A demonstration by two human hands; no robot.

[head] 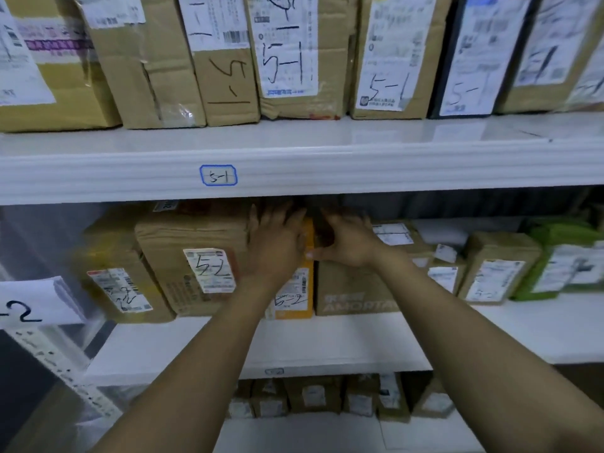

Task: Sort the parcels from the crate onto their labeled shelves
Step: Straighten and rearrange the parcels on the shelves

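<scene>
Yellow parcel [295, 299] marked 5-2 stands on edge on the middle shelf [327, 341], wedged between a large cardboard box [192, 256] also marked 5-2 and a brown carton [353, 289] printed with pale lettering. I read this as the placing step: the parcel is at the right shelf and is being seated in its slot. My left hand [277, 243] lies flat with straight fingers against the upper part of the parcel and the box beside it, holding nothing. My right hand [348, 245] has its thumb at the parcel's right edge and its fingers bent over the dark gap above the brown carton; I cannot tell whether it grips anything there. The next move, I judge, calls for a level push until the parcel sits flush with its neighbours, then drawing both hands out. This shelf also holds smaller labelled boxes and a green parcel [555, 256] to the right. The shelf above, tagged 5-1 [218, 175], carries a tight row of 5-1 boxes [284, 53]. The crate is out of view.
</scene>
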